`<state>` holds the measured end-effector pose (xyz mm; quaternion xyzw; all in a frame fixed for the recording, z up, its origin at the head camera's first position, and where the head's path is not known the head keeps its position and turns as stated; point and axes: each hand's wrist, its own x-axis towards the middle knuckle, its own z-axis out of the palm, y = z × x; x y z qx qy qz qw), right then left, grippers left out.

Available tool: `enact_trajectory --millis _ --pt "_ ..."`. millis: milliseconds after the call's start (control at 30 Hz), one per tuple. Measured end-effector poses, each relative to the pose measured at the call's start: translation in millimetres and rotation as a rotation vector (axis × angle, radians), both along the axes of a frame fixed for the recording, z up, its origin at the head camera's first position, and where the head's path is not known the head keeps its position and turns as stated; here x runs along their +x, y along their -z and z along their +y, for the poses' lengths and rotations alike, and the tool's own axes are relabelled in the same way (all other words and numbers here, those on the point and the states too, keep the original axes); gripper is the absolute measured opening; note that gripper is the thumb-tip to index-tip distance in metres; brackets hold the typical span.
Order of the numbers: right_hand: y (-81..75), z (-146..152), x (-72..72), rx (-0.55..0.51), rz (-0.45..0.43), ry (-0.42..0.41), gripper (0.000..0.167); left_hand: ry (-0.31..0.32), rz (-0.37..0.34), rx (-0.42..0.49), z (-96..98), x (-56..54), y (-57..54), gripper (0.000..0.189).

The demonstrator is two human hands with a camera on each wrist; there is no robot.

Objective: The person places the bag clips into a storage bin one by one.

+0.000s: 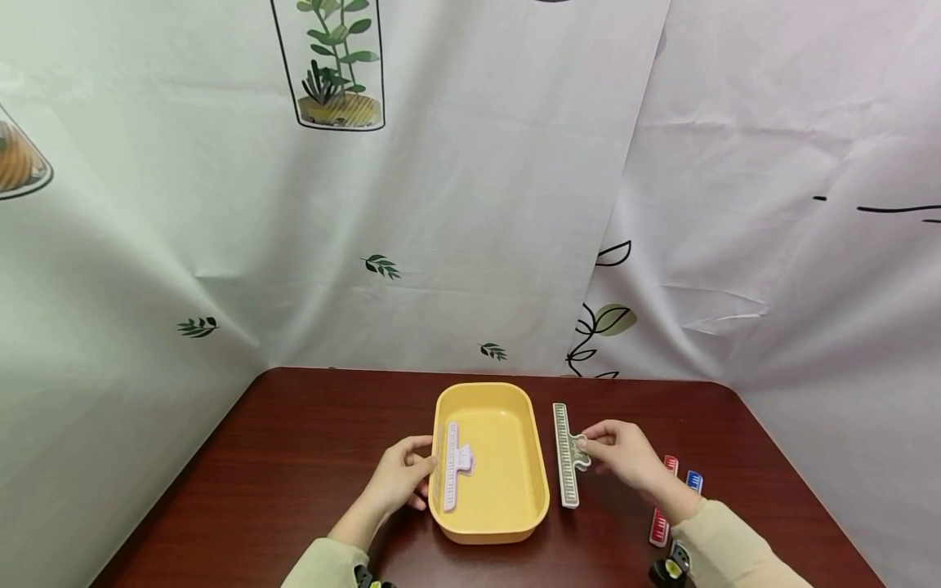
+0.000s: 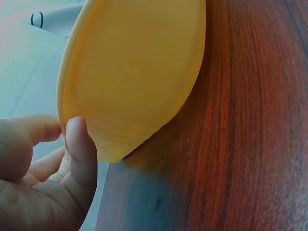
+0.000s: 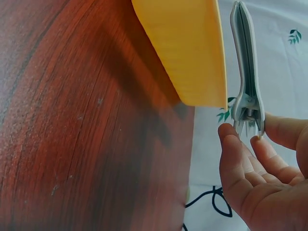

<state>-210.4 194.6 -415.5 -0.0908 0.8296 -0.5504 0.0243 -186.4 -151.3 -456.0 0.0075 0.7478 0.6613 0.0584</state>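
Observation:
A yellow rectangular tray (image 1: 507,490) with rounded corners sits on the table, and a pale purple clip (image 1: 452,467) marked like a ruler lies inside along its left wall. My left hand (image 1: 400,475) pinches the tray's left rim between thumb and fingers; in the left wrist view that hand (image 2: 72,178) is at the tray wall (image 2: 134,72). To the right of the tray, my right hand (image 1: 625,453) pinches the handle of a grey-green ruler clip (image 1: 565,457). Seen from the right wrist, this clip (image 3: 248,62) is held up beside the tray, its jaws together.
Under my right forearm lie a red clip (image 1: 659,527) and a blue clip (image 1: 694,482), both partly hidden. The dark red wooden table (image 1: 309,457) ends at a white patterned curtain (image 1: 470,204) behind and at the sides.

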Motion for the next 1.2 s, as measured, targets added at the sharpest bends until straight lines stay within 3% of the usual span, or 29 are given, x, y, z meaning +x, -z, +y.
enact_trajectory --millis 1200 --pt "-7.5 -18.9 -0.1 -0.039 -0.010 -0.089 0.019 0.010 0.006 -0.005 -0.5 -0.4 -1.0 0.046"
